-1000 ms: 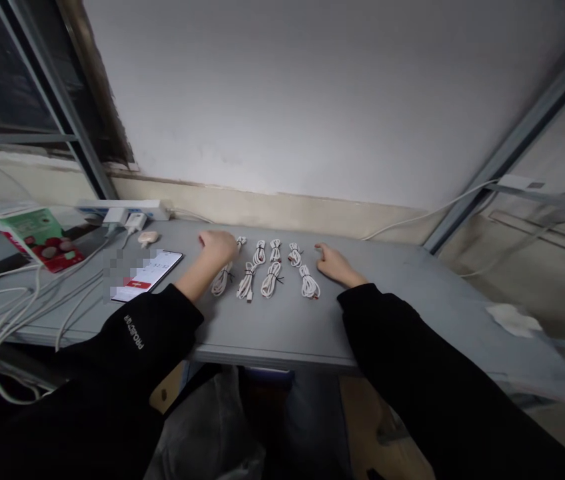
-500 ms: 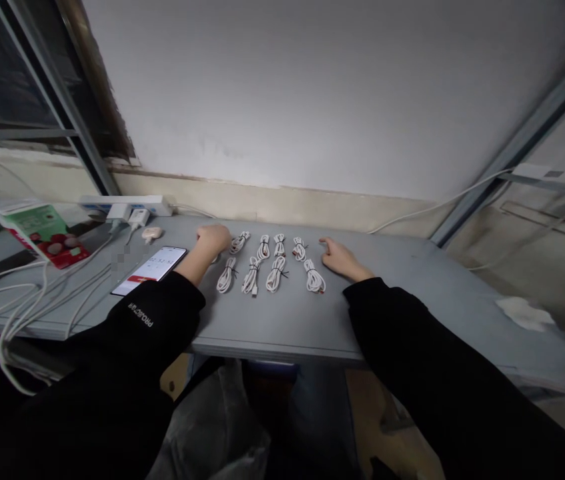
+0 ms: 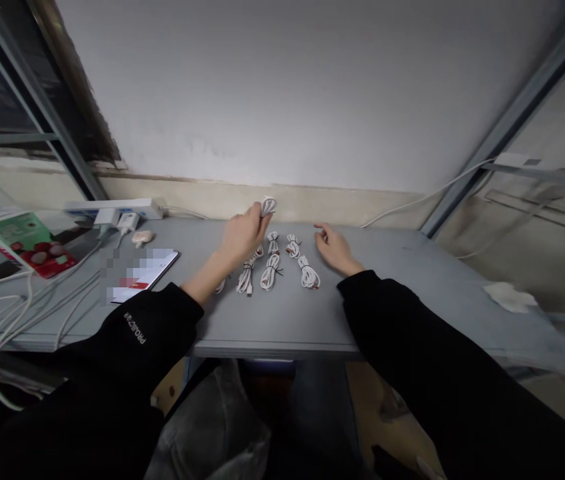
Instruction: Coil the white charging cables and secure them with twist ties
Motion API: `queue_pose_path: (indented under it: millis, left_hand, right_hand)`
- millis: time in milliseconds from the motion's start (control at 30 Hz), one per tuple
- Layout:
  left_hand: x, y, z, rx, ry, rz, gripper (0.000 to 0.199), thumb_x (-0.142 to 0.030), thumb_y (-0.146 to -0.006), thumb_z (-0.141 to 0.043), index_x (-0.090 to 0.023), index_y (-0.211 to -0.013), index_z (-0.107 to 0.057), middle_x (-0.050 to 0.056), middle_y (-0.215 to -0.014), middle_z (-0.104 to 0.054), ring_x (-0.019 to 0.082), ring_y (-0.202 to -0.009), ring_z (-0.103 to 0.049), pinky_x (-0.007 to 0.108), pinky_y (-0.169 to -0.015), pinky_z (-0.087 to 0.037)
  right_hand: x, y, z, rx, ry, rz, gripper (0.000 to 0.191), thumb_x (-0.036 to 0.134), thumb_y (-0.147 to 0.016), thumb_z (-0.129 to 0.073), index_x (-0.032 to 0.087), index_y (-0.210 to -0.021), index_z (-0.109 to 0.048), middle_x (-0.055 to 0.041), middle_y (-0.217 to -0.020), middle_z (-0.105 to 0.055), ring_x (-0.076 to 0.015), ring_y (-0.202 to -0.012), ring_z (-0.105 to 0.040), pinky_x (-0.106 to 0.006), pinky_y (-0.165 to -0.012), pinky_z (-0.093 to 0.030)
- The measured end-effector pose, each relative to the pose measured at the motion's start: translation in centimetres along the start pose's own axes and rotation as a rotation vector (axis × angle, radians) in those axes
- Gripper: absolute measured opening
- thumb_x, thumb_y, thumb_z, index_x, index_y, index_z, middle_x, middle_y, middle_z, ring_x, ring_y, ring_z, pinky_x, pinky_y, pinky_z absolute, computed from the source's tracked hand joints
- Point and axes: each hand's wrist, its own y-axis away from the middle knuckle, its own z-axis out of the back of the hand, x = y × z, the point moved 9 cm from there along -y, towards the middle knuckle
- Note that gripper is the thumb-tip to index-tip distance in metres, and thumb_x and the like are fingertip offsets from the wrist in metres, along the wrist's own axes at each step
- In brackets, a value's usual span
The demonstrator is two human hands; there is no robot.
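My left hand (image 3: 244,235) grips a coiled white charging cable (image 3: 268,206), raised above the back of the desk. Below and beside it, several more coiled white cables lie on the grey desk (image 3: 282,320), bound with dark ties. Among them are a bundle (image 3: 270,272) near the middle and a bundle (image 3: 308,273) at the right of the group. My left hand and forearm cover part of the bundles on the left. My right hand (image 3: 334,248) rests by the right side of the group, fingers loosely apart, holding nothing.
At the left a phone (image 3: 155,270) lies near a white earbud case (image 3: 142,237). Behind them sits a power strip (image 3: 137,208) with plugged-in chargers. A red and green packet (image 3: 37,243) stands among loose white cords. Crumpled white tissue (image 3: 510,297) lies far right.
My left hand has moved right and up from the left end of the group, and now shows a coiled cable in its fingers. My right hand stays beside the bundles. The view has shifted slightly.
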Motion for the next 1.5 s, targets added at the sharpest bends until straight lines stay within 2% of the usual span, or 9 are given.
queue_pose_path:
  millis: [100,233,400,567,867,1033,1167,1267,1500]
  left_hand:
    - [-0.9,0.7,-0.7,0.039,0.108,-0.022,0.035,-0.042,-0.1,-0.031,-0.015,-0.113,-0.048,0.01,-0.085,-0.066,0.022,-0.079,-0.064,0.031,-0.072,-0.043]
    - [-1.0,1.4,-1.9,0.06,0.357,-0.003,0.033,-0.043,-0.1,-0.027,-0.018,-0.107,-0.048,0.003,-0.07,-0.058,0.019,-0.066,-0.057,0.029,-0.065,-0.038]
    - [-2.3,2.3,-2.9,0.068,0.603,0.013,0.03,-0.042,-0.1,-0.03,-0.02,-0.092,-0.049,-0.001,-0.065,-0.052,0.016,-0.062,-0.05,0.028,-0.064,-0.035]
    - [-3.8,2.7,-3.9,0.137,0.613,-0.045,0.027,-0.039,-0.1,-0.032,-0.019,-0.094,-0.05,0.001,-0.069,-0.054,0.017,-0.066,-0.052,0.029,-0.065,-0.037]
    - [-4.1,2.8,-4.7,0.206,0.583,-0.08,0.023,-0.037,-0.098,-0.037,-0.021,-0.084,-0.045,-0.002,-0.064,-0.046,0.015,-0.061,-0.046,0.029,-0.063,-0.034]
    - [-3.5,2.5,-5.2,0.194,0.789,-0.035,0.027,-0.037,-0.099,-0.031,-0.021,-0.08,-0.042,-0.002,-0.065,-0.048,0.014,-0.062,-0.047,0.029,-0.063,-0.037]
    - [-2.8,2.4,-6.0,0.24,0.914,0.055,0.032,-0.042,-0.099,-0.029,-0.021,-0.078,-0.041,-0.002,-0.06,-0.047,0.013,-0.057,-0.047,0.028,-0.058,-0.037]
    - [-3.2,2.5,-6.0,0.271,0.939,0.039,0.032,-0.042,-0.099,-0.031,-0.021,-0.077,-0.042,-0.002,-0.059,-0.046,0.012,-0.055,-0.045,0.027,-0.056,-0.036]
    - [-3.7,2.4,-5.8,0.273,0.922,-0.016,0.028,-0.04,-0.097,-0.034,-0.021,-0.078,-0.044,-0.003,-0.061,-0.044,0.012,-0.056,-0.042,0.027,-0.056,-0.033]
  right_hand:
    - [2.7,0.8,1.8,-0.143,-0.15,0.18,0.037,0.039,-0.092,-0.042,0.018,-0.116,-0.062,-0.0076,-0.092,-0.065,-0.0185,-0.071,-0.055,-0.034,-0.072,-0.046]
    - [7.0,2.9,2.8,-0.15,-0.232,0.429,0.039,0.048,-0.092,-0.047,0.019,-0.112,-0.063,-0.007,-0.09,-0.062,-0.0171,-0.074,-0.054,-0.032,-0.073,-0.046]
    - [9.3,4.2,1.9,-0.037,-0.238,0.483,0.032,0.051,-0.088,-0.056,0.022,-0.099,-0.066,-0.006,-0.089,-0.062,-0.0176,-0.076,-0.054,-0.033,-0.075,-0.046]
    - [9.2,4.3,1.2,-0.046,-0.297,0.493,0.028,0.042,-0.095,-0.046,0.021,-0.088,-0.063,-0.0051,-0.081,-0.06,-0.0165,-0.071,-0.052,-0.032,-0.073,-0.044]
    - [8.4,3.8,0.3,0.05,-0.392,0.368,0.022,0.038,-0.087,-0.051,0.02,-0.079,-0.059,-0.0016,-0.07,-0.055,-0.0142,-0.064,-0.047,-0.029,-0.064,-0.038]
    - [7.2,3.6,-3.0,0.349,-0.831,0.064,0.046,0.061,-0.082,-0.05,0.019,-0.065,-0.057,0.0005,-0.058,-0.05,-0.012,-0.053,-0.044,-0.026,-0.051,-0.034]
    - [6.8,4.2,-5.0,0.562,-1.097,-0.162,0.04,0.055,-0.081,-0.052,0.018,-0.069,-0.06,0.0009,-0.055,-0.05,-0.0105,-0.048,-0.044,-0.025,-0.047,-0.033]
    - [6.5,4.3,-5.1,0.574,-1.183,-0.246,0.027,0.043,-0.078,-0.058,0.017,-0.073,-0.061,0.0021,-0.057,-0.05,-0.0091,-0.048,-0.043,-0.024,-0.047,-0.032]
    - [7.0,4.3,-4.5,0.597,-1.271,-0.214,0.02,0.036,-0.075,-0.063,0.018,-0.074,-0.057,0.0048,-0.059,-0.046,-0.008,-0.049,-0.038,-0.024,-0.046,-0.027]
